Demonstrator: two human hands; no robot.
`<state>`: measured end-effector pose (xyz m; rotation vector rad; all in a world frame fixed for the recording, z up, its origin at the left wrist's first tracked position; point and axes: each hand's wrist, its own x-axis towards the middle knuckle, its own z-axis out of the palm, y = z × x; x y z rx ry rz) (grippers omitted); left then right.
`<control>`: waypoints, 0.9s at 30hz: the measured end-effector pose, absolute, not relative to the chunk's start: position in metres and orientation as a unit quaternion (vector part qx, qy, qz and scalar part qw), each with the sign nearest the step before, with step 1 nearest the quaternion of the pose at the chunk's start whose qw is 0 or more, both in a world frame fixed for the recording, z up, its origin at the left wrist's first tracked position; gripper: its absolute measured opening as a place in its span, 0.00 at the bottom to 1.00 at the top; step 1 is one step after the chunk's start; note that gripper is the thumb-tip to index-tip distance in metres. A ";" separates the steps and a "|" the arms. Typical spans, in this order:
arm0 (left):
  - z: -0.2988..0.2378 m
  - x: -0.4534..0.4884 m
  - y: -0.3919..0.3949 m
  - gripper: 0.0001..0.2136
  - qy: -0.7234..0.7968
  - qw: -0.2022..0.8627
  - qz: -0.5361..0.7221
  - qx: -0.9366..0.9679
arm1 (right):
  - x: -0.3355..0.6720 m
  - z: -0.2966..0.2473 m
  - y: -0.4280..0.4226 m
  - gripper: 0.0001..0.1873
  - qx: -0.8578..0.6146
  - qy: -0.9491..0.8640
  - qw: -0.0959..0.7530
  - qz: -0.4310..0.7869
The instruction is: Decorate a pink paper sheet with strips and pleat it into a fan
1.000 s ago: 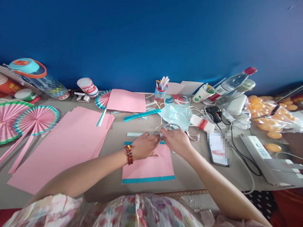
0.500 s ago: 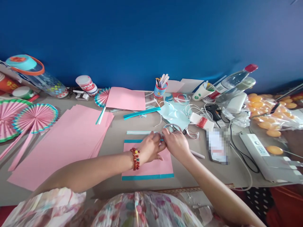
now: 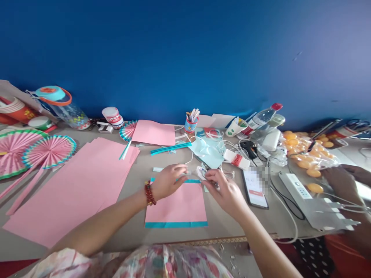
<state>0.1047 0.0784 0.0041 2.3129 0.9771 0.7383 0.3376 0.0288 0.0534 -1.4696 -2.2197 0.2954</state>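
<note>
Your left hand (image 3: 168,181) is loosely curled, thumb and forefinger parted; you cannot tell here whether its fingertips touch anything. Your right hand (image 3: 227,191) is drawn narrow, thumb and fingers pinching a small white roll (image 3: 201,172) just beyond the sheet's far edge. That roll looks light and firm, probably smooth, so a fingertip hold at its rim should suit it.

Just past your left fingers lies a pale strip (image 3: 157,169), partly hidden by them. It looks thin and limp; take it by an end, as it would likely curl or twist.

Below and between your hands lies the pink sheet (image 3: 176,206), flat on the table (image 3: 131,222), with teal bands on its near and far edges. Expect it light, bendable and easy to crease: press with flat fingers, or lift it by the banded edges.

Farther out, teal strips (image 3: 171,148) lie ahead of your left hand, a stack of pink sheets (image 3: 78,185) spreads to its left, and a phone (image 3: 254,191) sits right of your right hand.
</note>
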 end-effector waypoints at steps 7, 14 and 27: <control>0.061 0.094 0.046 0.10 0.401 0.415 0.363 0.732 | 0.307 0.048 0.011 0.06 -0.492 -0.802 0.314 0.129; 0.057 0.101 0.032 0.05 0.398 0.459 0.372 0.701 | 0.303 0.046 0.000 0.06 -0.457 -0.822 0.323 0.100; 0.062 0.048 -0.013 0.07 0.430 0.541 0.338 0.639 | 0.324 0.069 -0.041 0.09 -0.472 -0.780 0.239 0.335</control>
